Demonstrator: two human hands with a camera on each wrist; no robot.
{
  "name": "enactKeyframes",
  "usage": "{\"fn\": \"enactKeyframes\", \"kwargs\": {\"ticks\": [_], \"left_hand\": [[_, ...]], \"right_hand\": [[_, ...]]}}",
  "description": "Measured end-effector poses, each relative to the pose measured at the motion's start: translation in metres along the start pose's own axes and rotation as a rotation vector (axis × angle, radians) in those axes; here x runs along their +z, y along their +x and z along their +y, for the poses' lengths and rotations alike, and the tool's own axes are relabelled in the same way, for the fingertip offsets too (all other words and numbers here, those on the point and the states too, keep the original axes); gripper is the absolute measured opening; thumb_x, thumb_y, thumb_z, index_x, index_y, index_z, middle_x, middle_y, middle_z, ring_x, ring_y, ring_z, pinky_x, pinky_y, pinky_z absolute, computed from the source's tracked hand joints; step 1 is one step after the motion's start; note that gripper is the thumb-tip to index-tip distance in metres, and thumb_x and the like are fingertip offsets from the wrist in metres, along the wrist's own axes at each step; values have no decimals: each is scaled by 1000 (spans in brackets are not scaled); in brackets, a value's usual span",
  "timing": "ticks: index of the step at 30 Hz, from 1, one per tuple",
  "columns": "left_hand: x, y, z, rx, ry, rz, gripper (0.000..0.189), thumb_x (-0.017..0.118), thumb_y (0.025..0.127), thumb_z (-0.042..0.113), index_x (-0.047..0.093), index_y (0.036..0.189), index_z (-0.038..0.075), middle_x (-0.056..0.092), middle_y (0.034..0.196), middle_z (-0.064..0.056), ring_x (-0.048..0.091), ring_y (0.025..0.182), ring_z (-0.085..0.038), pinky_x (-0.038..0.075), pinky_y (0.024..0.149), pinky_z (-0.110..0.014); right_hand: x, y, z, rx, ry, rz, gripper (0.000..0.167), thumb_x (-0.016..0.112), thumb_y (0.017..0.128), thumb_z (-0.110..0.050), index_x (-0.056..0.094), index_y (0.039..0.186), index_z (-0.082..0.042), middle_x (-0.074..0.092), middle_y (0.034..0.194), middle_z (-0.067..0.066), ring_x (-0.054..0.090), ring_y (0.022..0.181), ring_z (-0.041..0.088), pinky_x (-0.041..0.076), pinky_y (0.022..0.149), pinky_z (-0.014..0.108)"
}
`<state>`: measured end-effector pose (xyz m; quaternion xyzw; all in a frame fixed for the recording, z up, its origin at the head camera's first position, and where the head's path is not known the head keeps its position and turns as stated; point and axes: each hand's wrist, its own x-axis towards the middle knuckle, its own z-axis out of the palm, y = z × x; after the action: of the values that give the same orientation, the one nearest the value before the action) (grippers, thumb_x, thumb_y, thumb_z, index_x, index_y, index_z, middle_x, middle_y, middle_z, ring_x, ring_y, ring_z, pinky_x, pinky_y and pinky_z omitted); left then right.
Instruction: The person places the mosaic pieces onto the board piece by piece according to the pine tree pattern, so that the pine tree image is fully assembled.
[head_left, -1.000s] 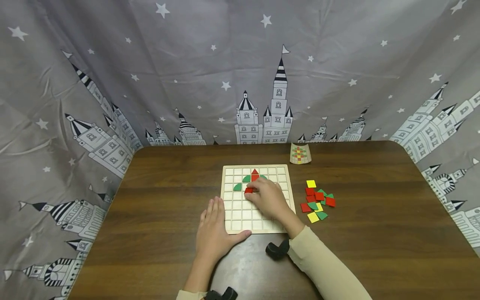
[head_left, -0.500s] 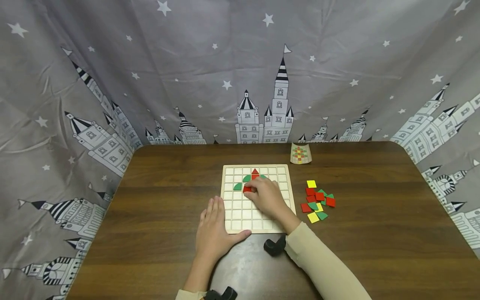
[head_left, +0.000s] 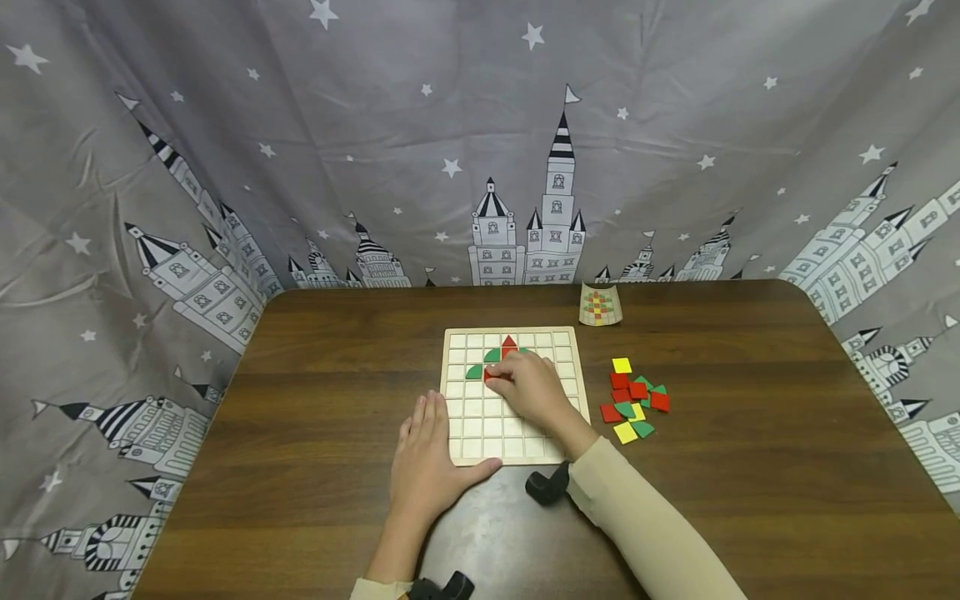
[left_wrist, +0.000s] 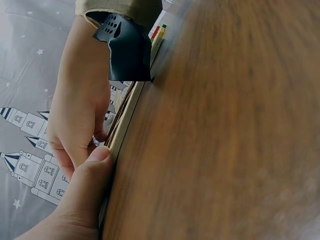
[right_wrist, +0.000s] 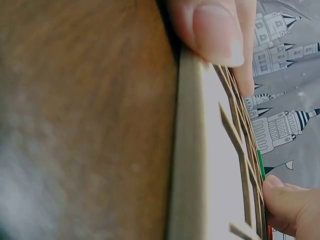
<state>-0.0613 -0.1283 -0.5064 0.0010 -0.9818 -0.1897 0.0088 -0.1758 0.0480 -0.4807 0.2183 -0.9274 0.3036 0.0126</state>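
Note:
A pale wooden board [head_left: 472,429] with a grid of square cells lies on the table. My left hand [head_left: 429,454] rests at its near left corner, fingers straight along the left side and thumb [left_wrist: 99,153] against the front edge. Over the board, my right hand [head_left: 534,387] pinches a red square tile [head_left: 487,375], mostly covered by the fingertips, just right of a green quarter-round tile [head_left: 474,372]. Another green quarter-round tile [head_left: 492,355], a red triangle [head_left: 508,341] and a red tile [head_left: 507,351] sit in the upper cells. A further green piece is partly hidden behind the right hand.
Loose red, green and yellow tiles [head_left: 621,366] lie in a pile right of the board. A small curled pattern card [head_left: 600,307] stands at the table's back edge. Behind the brown table [head_left: 337,367] hangs a grey curtain [head_left: 390,108] with castles and stars.
My right hand has shifted slightly left and away from me with the red tile, bringing it close beside the green quarter-round. The left hand stays in place.

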Motion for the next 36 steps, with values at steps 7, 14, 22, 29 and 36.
{"fn": "enactKeyframes", "kwargs": {"ticks": [7,14,22,29,36], "left_hand": [[-1,0,0,3,1,-3,133,53,67,92,13,159,3,13,167,-12,10,156,-26,17,125,-49],[-1,1,0,5,8,3,134,52,67,93,13,159,3,13,167,-12,11,156,-26,18,125,-48],[-1,1,0,2,6,12,134,54,67,92,14,158,3,14,167,-12,12,156,-26,18,125,-48],[0,0,0,5,6,12,134,54,66,92,15,158,3,15,167,-13,12,156,-26,19,124,-48],[0,0,0,6,-1,18,134,55,66,92,16,158,2,16,166,-13,13,156,-27,19,125,-48]], "right_hand": [[1,5,1,36,38,22,9,75,89,-28,76,83,-22,71,88,-7,64,88,17,49,82,41],[2,7,2,37,46,40,12,76,88,-27,74,77,-23,64,81,-9,60,81,14,48,76,37],[1,7,-4,59,23,44,8,76,87,-26,78,81,-21,68,85,-8,62,81,15,48,74,37],[2,4,-5,21,-59,29,7,76,88,-26,79,83,-21,66,84,-8,60,81,13,49,70,33],[-6,-1,-7,-3,-75,-9,6,75,89,-23,78,84,-21,63,84,-9,58,80,11,49,69,30]]}}
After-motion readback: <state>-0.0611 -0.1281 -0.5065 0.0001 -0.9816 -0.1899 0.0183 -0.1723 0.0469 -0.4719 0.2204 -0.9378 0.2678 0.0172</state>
